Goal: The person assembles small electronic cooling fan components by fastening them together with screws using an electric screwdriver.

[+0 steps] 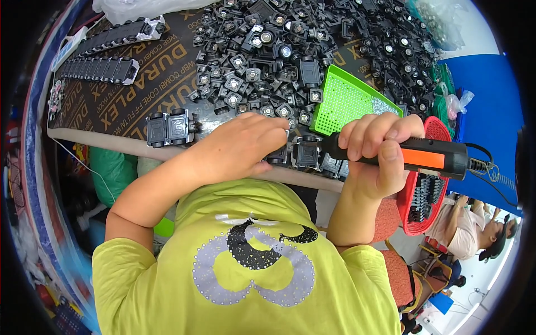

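My right hand (379, 153) is wrapped round a black electric screwdriver (423, 158) with an orange panel and a coiled cord at its rear. The driver lies nearly level and points left toward a small black wheeled toy chassis (306, 152) at the table's front edge. My left hand (240, 146) is closed over another small wheeled chassis (277, 155), and its fingers hide most of that piece. More chassis (331, 165) sit partly beneath my right hand. Left of my left forearm stands a pair of joined black chassis (169, 128).
Behind my hands spreads a large heap of black parts (268, 56). A green perforated tray (346, 97) leans by it. Rows of joined chassis (100, 70) lie far left. A red basket (406, 206) holding black pieces is at right, near a blue surface (486, 106). People sit beyond.
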### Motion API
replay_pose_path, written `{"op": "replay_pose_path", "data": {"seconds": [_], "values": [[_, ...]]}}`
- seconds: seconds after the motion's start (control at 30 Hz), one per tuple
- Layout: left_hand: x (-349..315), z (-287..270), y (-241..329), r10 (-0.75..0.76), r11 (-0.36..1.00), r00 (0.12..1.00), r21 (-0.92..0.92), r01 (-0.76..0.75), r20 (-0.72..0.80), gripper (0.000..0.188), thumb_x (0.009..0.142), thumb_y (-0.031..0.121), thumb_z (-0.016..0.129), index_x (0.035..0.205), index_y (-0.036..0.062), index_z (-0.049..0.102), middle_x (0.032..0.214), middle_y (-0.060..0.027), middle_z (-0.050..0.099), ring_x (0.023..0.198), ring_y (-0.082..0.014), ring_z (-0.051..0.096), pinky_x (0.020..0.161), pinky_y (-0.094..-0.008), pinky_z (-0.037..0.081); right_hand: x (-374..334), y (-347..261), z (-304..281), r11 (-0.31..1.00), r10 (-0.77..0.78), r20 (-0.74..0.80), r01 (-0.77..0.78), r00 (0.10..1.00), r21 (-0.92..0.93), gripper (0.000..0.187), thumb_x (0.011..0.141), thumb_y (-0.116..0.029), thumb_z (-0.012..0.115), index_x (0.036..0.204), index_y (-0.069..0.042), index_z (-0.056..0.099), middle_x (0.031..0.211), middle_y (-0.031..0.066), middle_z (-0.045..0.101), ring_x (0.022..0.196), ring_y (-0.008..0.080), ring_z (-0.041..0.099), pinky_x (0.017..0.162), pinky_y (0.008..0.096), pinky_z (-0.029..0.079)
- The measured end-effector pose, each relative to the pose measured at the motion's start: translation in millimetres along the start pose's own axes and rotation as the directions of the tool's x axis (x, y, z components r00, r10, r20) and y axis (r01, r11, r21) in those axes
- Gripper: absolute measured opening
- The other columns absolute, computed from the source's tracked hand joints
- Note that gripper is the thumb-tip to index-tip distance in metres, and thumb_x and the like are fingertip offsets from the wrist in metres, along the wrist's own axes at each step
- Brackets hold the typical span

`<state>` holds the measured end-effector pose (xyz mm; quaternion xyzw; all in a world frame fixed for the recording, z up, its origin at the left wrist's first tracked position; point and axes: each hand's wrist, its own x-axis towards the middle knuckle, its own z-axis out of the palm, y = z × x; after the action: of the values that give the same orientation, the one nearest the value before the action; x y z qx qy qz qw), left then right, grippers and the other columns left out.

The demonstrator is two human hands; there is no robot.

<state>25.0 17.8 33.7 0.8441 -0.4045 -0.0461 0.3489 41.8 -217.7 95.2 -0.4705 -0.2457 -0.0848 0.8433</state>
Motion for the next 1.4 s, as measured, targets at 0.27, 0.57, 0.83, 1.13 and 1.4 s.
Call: {"op": "replay_pose_path", "data": {"seconds": [0.27,0.57,0.83,1.13,1.4], "values": [[-9.0,-1.1,2.7,0.016,0.998,0.999,0.065,-0.013,-0.045,0.038,0.072,0.021,0.085,0.091,0.0036,0.056,0.143,-0.0155,0.056,0.118,-0.0365,0.059,0.097,-0.0479,0.047,1.4,16.9,11.1,1.0,0.023,0.063,-0.022,0.998,-0.017,0.034,0.085,0.007,0.072,0.102,-0.008,0.046,0.075,0.0092,0.059,0.059,0.0207,0.059,0.062,0.0399,0.056],[-15.4,7.9,-4.6,0.013,1.0,0.987,0.013,-0.011,-0.161,0.033,0.071,0.021,0.084,0.093,0.007,0.063,0.14,-0.0145,0.059,0.114,-0.0349,0.061,0.096,-0.0475,0.048,5.2,18.4,17.2,1.0,-0.004,0.105,0.006,0.994,-0.018,0.035,0.085,0.007,0.072,0.102,-0.008,0.046,0.075,0.0086,0.059,0.06,0.0198,0.059,0.062,0.0389,0.055],[-14.9,9.0,-2.5,0.018,0.991,0.99,0.132,0.001,-0.142,0.037,0.073,0.026,0.083,0.107,0.0153,0.072,0.137,-0.0116,0.06,0.114,-0.0317,0.059,0.095,-0.046,0.047,2.0,26.4,15.6,0.993,0.006,0.102,0.007,0.995,-0.121,0.039,0.08,0.013,0.074,0.099,-0.007,0.047,0.079,0.0093,0.062,0.065,0.0185,0.061,0.065,0.0381,0.056],[-13.1,15.8,-2.5,0.005,0.991,0.988,0.13,0.016,-0.156,0.037,0.074,0.028,0.082,0.107,0.0149,0.072,0.131,-0.011,0.061,0.109,-0.0319,0.059,0.092,-0.0452,0.049,1.7,32.2,15.9,0.992,0.013,0.124,0.003,0.992,-0.125,0.039,0.079,0.014,0.074,0.099,-0.007,0.047,0.079,0.0088,0.062,0.065,0.0175,0.061,0.065,0.0368,0.056],[-11.0,18.6,-3.5,-0.003,0.993,0.986,0.115,0.022,-0.167,0.033,0.074,0.028,0.082,0.102,0.0149,0.071,0.127,-0.012,0.062,0.107,-0.0315,0.059,0.09,-0.0444,0.048,2.2,33.3,17.7,0.993,0.036,0.124,-0.021,0.992,-0.117,0.04,0.078,0.014,0.075,0.097,-0.007,0.047,0.077,0.0083,0.061,0.063,0.0166,0.06,0.063,0.0351,0.055]]}}
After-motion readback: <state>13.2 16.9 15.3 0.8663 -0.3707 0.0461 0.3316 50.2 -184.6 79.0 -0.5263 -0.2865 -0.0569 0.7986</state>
